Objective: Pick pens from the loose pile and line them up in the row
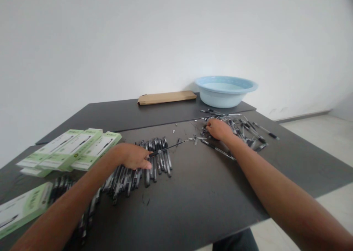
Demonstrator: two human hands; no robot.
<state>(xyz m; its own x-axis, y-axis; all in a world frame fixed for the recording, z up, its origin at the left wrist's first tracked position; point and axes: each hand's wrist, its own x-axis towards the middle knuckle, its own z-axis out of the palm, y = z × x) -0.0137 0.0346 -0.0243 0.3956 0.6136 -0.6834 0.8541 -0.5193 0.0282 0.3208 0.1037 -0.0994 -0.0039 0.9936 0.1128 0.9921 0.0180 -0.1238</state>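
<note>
Head view: nearest, at the lower left, a green box (23, 207) lies on the dark table (198, 199). Beyond it the left hand (132, 156) rests on a row of pens (158, 159), fingers closed on a single pen (172, 146) that points right. Just left lie stacked green boxes (74, 148). Farther, the right hand (220, 128) curls down into scattered pens (249, 133); whether it grips one cannot be told. At the far edge sit a brown envelope (167, 97) and a blue basin (226, 92).

Blk pen row (158, 159), slim pen (169, 147) angled across it; loose pen pile (248, 131) behind.
</note>
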